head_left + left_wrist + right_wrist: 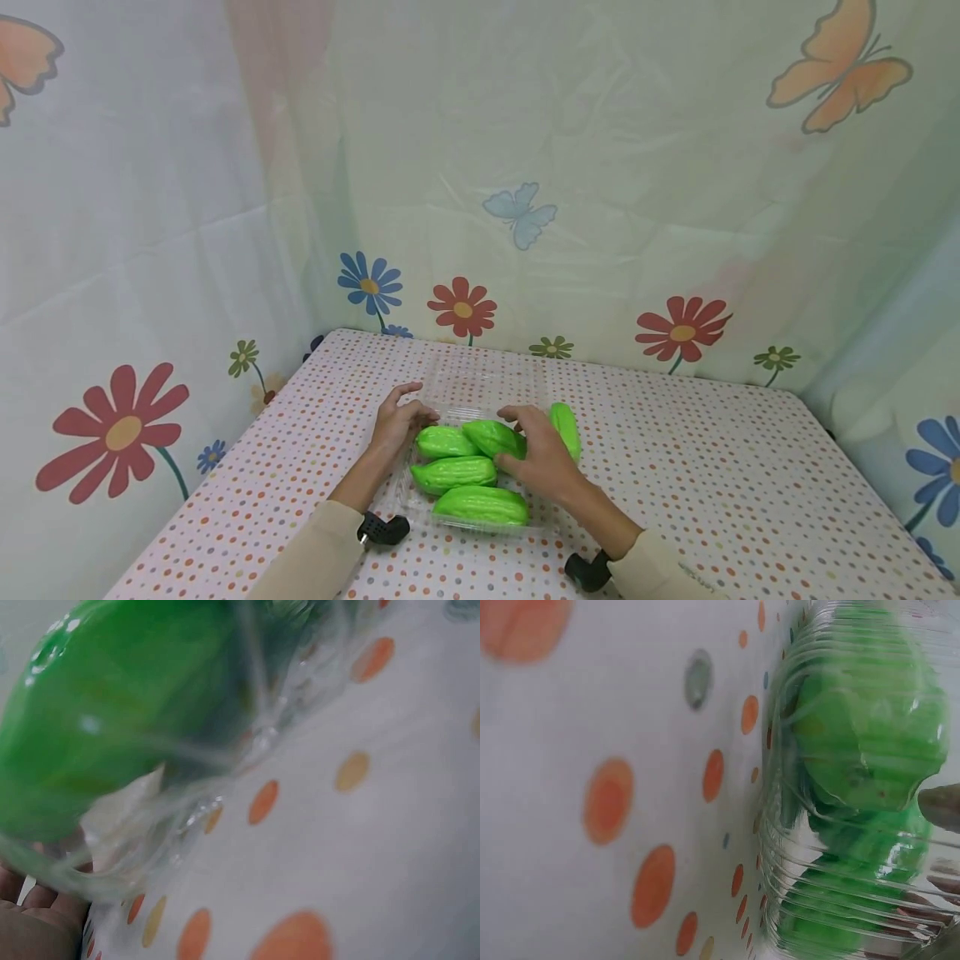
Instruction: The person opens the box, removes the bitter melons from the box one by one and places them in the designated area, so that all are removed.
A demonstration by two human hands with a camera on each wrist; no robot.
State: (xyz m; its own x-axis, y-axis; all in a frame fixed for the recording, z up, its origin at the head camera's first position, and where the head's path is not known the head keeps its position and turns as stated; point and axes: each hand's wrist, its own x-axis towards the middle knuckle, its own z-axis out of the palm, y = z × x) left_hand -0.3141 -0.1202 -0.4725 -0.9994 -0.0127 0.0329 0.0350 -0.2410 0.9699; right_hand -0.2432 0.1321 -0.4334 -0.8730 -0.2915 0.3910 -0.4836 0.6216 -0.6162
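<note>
A clear plastic box [420, 504] holds several bright green, ridged bitter melons. One of them, the upper right bitter melon [487, 435], lies tilted over its neighbour, and my right hand [542, 454] grips its right end between thumb and fingers. In the right wrist view, a fingertip [939, 808] shows beside a green melon [874, 742] behind the box's ridged wall. At the box's back left corner is my left hand [393, 429], its fingers loosely spread along the rim. The left wrist view shows part of that hand [45, 922] outside the clear wall.
Another bitter melon [566, 429] lies on the dotted tablecloth [690, 483], just right of the box. The clear lid [483, 383] is folded back behind the box. A flowered curtain [600, 275] stands behind the table and along its sides.
</note>
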